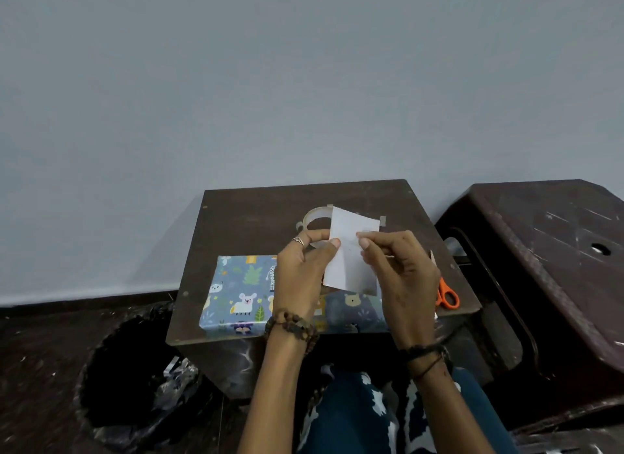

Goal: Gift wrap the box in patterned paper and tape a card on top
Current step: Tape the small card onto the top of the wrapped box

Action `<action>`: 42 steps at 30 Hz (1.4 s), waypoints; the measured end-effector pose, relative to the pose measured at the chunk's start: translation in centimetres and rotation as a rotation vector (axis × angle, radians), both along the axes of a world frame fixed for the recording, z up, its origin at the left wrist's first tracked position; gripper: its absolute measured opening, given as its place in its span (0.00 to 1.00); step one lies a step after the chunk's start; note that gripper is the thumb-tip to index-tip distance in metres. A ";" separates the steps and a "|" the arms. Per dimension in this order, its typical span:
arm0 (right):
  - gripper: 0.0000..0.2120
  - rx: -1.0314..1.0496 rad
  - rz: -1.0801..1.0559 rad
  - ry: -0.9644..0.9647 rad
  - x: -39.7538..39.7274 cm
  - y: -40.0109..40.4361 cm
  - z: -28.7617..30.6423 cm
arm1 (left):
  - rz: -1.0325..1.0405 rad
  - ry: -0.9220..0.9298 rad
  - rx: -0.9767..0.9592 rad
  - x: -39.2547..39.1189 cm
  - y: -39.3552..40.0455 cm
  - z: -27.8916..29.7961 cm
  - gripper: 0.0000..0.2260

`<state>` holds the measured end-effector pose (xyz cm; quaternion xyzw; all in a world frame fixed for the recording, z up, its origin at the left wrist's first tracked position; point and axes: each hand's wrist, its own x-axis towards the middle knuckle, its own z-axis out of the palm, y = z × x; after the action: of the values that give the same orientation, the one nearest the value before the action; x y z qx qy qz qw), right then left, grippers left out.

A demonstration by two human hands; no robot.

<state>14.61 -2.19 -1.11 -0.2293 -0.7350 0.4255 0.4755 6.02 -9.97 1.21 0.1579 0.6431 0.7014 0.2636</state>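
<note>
beaded bracelets [293, 328] on both wrists, ring [298, 240], blue patterned trousers [341, 416].

I see the wrapped box [243, 295] on the near part of the stool [256, 203], the tape roll [312, 217] behind it, scissors [447, 296] at its right edge. My hands hold the card [351, 251] above the box. A bin [135, 369] stands lower left, another stool [553, 251] right.

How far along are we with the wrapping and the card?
Wrapping looks done: the box on the stool is fully covered in animal-print paper. In hand: the left hand and right hand pinch the white card above it, tape bits at its top corners. Left: set the card on top and press it down. Tape roll and scissors lie nearby.
</note>
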 end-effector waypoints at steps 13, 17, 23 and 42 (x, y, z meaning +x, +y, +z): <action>0.08 0.112 -0.045 0.008 1.0 0.1 -1.9 | 0.064 0.010 0.002 1.1 0.2 0.4 0.06; 0.09 0.158 -0.009 -0.031 1.0 0.2 -1.9 | 0.068 0.066 0.046 1.0 0.3 0.6 0.08; 0.01 -0.080 0.084 -0.016 1.2 0.4 -1.6 | 0.069 0.099 0.069 1.3 0.4 0.2 0.08; 0.24 0.256 -0.113 0.022 1.5 1.1 -1.7 | -0.025 0.013 -0.028 3.2 0.5 -1.6 0.03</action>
<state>16.14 -1.07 -2.82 -0.2032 -0.7640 0.3031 0.5322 9.22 -9.48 -0.35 0.1669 0.6524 0.6880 0.2705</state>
